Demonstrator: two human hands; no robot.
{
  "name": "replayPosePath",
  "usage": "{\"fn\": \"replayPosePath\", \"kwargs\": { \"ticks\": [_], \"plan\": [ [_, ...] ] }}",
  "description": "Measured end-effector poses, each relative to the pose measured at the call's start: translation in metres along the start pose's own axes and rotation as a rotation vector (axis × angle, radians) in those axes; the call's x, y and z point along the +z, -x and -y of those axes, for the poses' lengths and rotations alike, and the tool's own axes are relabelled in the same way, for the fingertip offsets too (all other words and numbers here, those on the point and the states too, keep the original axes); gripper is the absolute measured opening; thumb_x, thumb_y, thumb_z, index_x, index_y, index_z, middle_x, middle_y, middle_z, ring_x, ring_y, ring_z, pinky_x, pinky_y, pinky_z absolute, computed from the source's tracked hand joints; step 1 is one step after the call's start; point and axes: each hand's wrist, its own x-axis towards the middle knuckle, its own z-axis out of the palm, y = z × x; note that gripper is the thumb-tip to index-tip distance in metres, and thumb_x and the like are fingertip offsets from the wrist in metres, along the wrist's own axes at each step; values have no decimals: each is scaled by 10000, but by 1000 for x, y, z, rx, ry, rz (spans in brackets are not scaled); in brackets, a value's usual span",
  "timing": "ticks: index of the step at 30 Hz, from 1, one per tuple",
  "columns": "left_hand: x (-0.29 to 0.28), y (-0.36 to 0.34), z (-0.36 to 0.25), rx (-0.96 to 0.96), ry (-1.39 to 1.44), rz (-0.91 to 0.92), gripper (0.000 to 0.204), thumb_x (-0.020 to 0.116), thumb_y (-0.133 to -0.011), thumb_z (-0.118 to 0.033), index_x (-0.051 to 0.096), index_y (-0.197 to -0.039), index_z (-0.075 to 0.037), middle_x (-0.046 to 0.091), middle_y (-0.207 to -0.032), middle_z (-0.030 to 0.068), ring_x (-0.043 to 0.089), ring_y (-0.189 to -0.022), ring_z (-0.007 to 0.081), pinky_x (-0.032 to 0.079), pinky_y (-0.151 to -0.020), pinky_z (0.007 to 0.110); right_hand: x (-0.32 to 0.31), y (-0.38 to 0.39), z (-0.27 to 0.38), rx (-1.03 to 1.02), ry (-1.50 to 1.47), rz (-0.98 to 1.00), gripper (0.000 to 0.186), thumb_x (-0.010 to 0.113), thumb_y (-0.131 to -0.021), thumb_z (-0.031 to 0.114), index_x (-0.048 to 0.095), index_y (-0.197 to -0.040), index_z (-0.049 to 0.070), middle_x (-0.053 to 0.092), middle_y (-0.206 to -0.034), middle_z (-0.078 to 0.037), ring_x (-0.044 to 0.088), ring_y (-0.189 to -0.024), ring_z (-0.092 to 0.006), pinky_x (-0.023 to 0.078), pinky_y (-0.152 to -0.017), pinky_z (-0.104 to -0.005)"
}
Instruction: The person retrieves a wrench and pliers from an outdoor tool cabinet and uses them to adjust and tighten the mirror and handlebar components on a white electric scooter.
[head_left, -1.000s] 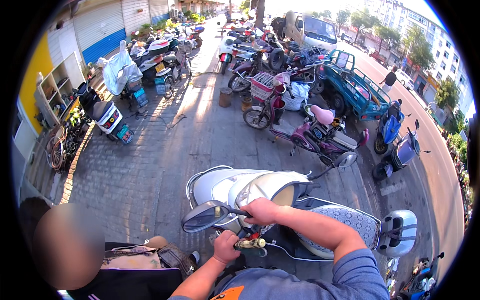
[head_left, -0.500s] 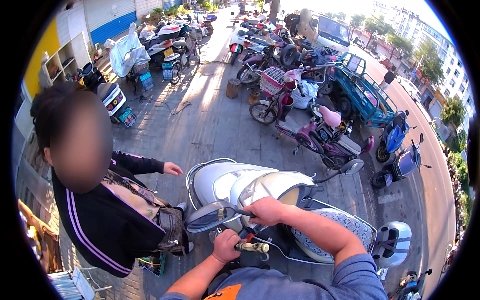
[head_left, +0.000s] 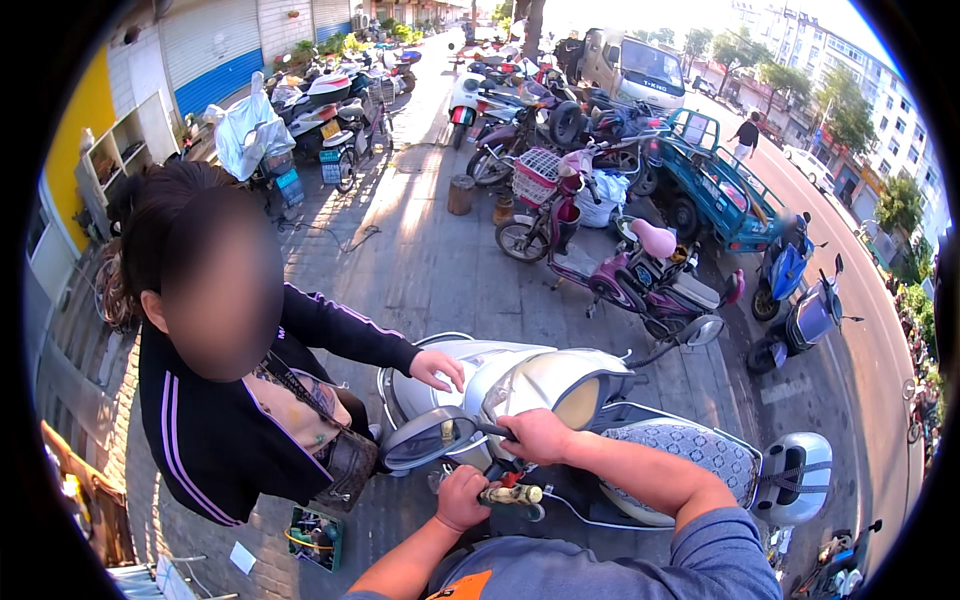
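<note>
A white scooter (head_left: 500,375) stands in front of me, its front end to the left and its patterned seat (head_left: 680,455) to the right. My right hand (head_left: 537,437) is closed round the dark stem of the near mirror (head_left: 430,438). Lower down, my left hand (head_left: 463,498) is closed at the near end of the handlebar, beside a cream-coloured grip (head_left: 512,494); its fingertips are partly hidden. A person in a black jacket with purple stripes (head_left: 205,440) stands at the left, one hand (head_left: 437,369) held over the scooter's front.
A green toolbox (head_left: 314,540) and a white sheet (head_left: 243,557) lie on the paving at the lower left. A silver helmet-shaped box (head_left: 797,477) is at the scooter's rear. Beyond are a purple electric bike (head_left: 620,275), a blue cargo tricycle (head_left: 715,195) and parked scooters.
The other person has leaned in and reached a hand right, over the scooter's front. My view has shifted slightly. Both my hands keep their holds on the mirror stem and handlebar.
</note>
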Motion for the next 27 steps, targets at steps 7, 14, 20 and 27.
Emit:
{"fn": "replayPosePath", "kwargs": {
  "ticks": [7,14,20,27],
  "plan": [
    [-1,1,-3,12,-2,8,306,884,-774,-124,592,-864,-100,618,-858,104,637,-754,350,514,-627,461,-21,-16,-16,-254,28,215,340,764,-946,265,657,-1207,76,759,-893,-152,749,-917,-409,572,-811,-528],
    [2,0,-3,-10,1,-7,307,873,-769,-119,581,-860,-95,615,-853,107,634,-763,358,508,-638,469,-21,2,27,162,235,113,426,722,-981,481,698,-1125,80,776,-860,-151,787,-866,-370,610,-755,-508],
    [2,6,-3,-19,-24,21,293,836,-738,-80,570,-862,-93,599,-840,109,615,-753,375,487,-638,484,-6,7,34,306,145,-19,451,712,-981,502,755,-1055,59,786,-882,-170,790,-872,-380,622,-771,-511],
    [7,3,-8,23,-19,-4,307,860,-819,-128,556,-849,-100,586,-823,101,615,-750,362,486,-627,482,9,12,17,203,55,-83,370,749,-963,414,719,-1055,58,763,-844,-177,767,-841,-413,603,-756,-542]
  ]
}}
